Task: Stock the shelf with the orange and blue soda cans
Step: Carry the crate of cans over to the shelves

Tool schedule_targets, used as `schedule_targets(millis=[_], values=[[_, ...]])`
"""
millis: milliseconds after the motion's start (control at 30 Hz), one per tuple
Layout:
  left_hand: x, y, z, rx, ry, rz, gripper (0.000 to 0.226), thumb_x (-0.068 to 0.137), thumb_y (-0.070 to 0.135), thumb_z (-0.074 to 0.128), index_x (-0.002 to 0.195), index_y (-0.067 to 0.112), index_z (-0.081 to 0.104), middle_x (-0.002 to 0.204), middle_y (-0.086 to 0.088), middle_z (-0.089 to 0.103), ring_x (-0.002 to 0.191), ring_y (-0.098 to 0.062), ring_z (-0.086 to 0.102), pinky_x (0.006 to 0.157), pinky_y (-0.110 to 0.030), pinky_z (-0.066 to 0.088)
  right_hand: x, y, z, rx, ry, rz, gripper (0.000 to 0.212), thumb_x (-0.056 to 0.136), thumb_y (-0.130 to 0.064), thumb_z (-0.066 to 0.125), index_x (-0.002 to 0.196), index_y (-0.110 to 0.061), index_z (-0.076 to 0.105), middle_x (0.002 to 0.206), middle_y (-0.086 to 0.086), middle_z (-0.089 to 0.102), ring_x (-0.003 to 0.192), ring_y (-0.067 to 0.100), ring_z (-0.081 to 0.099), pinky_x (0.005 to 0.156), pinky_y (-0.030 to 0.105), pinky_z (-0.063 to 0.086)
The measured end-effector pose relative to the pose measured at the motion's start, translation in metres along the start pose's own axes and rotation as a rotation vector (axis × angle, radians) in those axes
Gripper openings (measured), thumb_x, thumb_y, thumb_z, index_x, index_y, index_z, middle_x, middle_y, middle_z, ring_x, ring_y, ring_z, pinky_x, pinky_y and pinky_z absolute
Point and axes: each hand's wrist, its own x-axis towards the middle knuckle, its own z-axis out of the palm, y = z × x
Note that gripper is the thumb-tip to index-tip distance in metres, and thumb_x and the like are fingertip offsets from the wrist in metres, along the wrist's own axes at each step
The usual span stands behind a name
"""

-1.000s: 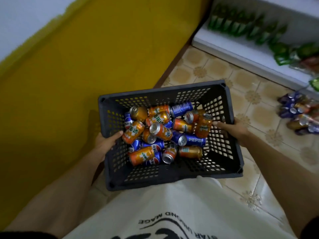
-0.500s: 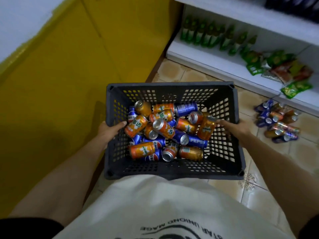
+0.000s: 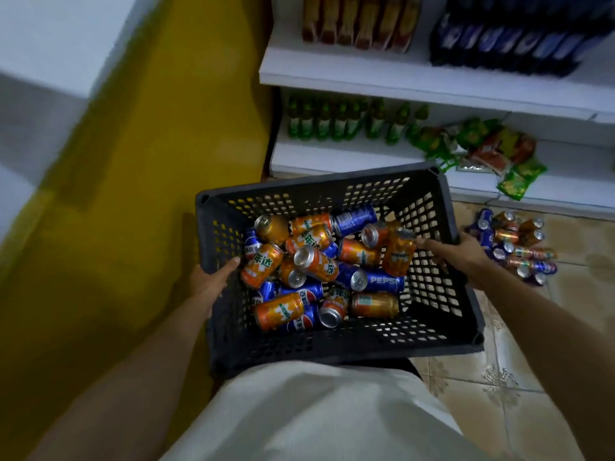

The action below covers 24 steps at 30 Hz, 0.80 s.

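Note:
I carry a dark plastic crate [image 3: 332, 344] against my body. It holds several orange soda cans [image 3: 279, 311] and blue soda cans [image 3: 382, 280] lying jumbled. My left hand [image 3: 209, 281] grips the crate's left wall, thumb hooked inside. My right hand [image 3: 459, 252] grips the right wall, fingers reaching inside near an upright orange can [image 3: 397, 252]. The white shelf [image 3: 366, 158] stands just ahead of the crate.
More orange and blue cans [image 3: 515, 247] lie heaped on the tiled floor at the right. The lower shelf holds green bottles [image 3: 346, 119] and snack packets [image 3: 492, 151]; the upper board [image 3: 399, 74] carries brown cartons and dark blue bottles. A yellow wall [image 3: 149, 161] runs along the left.
The view has swung up and toward the shelf, which is now closer and shows an upper board. Both hands keep the same hold on the crate.

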Motion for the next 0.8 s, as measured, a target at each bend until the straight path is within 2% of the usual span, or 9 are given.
schedule_targets(millis=[67,167,233,333,400,500,600,667,800], values=[[0.018,0.023,0.010,0.020,-0.015,0.005,0.099,0.081,0.043,0.072,0.151,0.007,0.013,0.147,-0.015,0.041,0.122,-0.031,0.053,0.086,-0.040,0.040,0.014,-0.015,-0.002,0.041,-0.009,0.017,0.085,0.061,-0.050,0.079,0.127,-0.006,0.051,0.106,0.014,0.062,0.081,0.022,0.060,0.062,0.031,0.049],[0.040,0.055,0.028,0.039,-0.057,0.033,0.093,0.078,0.043,0.074,0.148,0.007,0.025,0.144,-0.015,0.044,0.120,-0.032,0.055,0.084,-0.038,0.042,0.038,-0.031,-0.007,0.073,0.005,0.015,0.064,0.074,-0.039,0.077,0.123,-0.005,0.051,0.093,0.007,0.061,0.076,0.019,0.060,0.058,0.029,0.046],[0.051,0.078,0.042,0.058,-0.075,0.060,0.087,0.078,0.042,0.075,0.144,0.006,0.031,0.142,-0.014,0.047,0.117,-0.032,0.056,0.083,-0.036,0.043,0.059,-0.040,-0.013,0.094,0.022,0.022,0.055,0.078,-0.034,0.075,0.120,-0.006,0.053,0.094,0.006,0.062,0.078,0.020,0.062,0.061,0.030,0.048],[0.067,0.114,0.068,0.076,-0.076,0.081,0.090,0.079,0.040,0.075,0.146,0.005,0.027,0.142,-0.013,0.046,0.119,-0.032,0.055,0.084,-0.035,0.043,0.088,-0.048,-0.024,0.154,0.017,0.064,0.050,0.077,-0.034,0.076,0.114,-0.009,0.053,0.093,0.006,0.063,0.081,0.022,0.063,0.063,0.033,0.049],[0.081,0.141,0.090,0.097,-0.086,0.111,0.088,0.077,0.040,0.077,0.144,0.005,0.032,0.141,-0.013,0.048,0.119,-0.033,0.054,0.087,-0.037,0.045,0.112,-0.050,-0.032,0.205,0.016,0.101,0.051,0.075,-0.032,0.077,0.113,-0.009,0.054,0.094,0.008,0.064,0.083,0.025,0.065,0.068,0.037,0.053],[0.100,0.180,0.124,0.119,-0.115,0.146,0.069,0.079,0.034,0.077,0.134,0.006,0.046,0.133,-0.011,0.055,0.115,-0.032,0.056,0.085,-0.035,0.045,0.155,-0.061,-0.046,0.266,0.026,0.103,0.039,0.075,-0.030,0.077,0.102,-0.012,0.057,0.099,0.013,0.066,0.089,0.030,0.066,0.083,0.047,0.055],[0.116,0.214,0.153,0.114,-0.094,0.156,0.069,0.079,0.037,0.076,0.133,0.004,0.047,0.123,-0.011,0.058,0.101,-0.029,0.059,0.078,-0.034,0.045,0.200,-0.087,-0.063,0.240,0.046,0.117,0.036,0.077,-0.035,0.076,0.099,-0.014,0.057,0.102,0.014,0.065,0.095,0.032,0.064,0.088,0.050,0.053],[0.131,0.231,0.169,0.085,-0.060,0.127,0.080,0.078,0.042,0.075,0.138,0.003,0.040,0.118,-0.011,0.058,0.098,-0.028,0.059,0.076,-0.035,0.045,0.231,-0.107,-0.072,0.217,0.052,0.100,0.040,0.076,-0.038,0.077,0.100,-0.013,0.058,0.101,0.014,0.066,0.092,0.031,0.065,0.084,0.047,0.055],[0.165,0.248,0.186,0.050,-0.071,0.034,0.089,0.076,0.050,0.073,0.143,0.005,0.036,0.135,-0.012,0.053,0.110,-0.029,0.059,0.084,-0.041,0.049,0.282,-0.146,-0.073,0.147,0.047,0.109,0.044,0.074,-0.040,0.079,0.101,-0.011,0.060,0.090,0.009,0.066,0.073,0.023,0.063,0.062,0.034,0.053]])
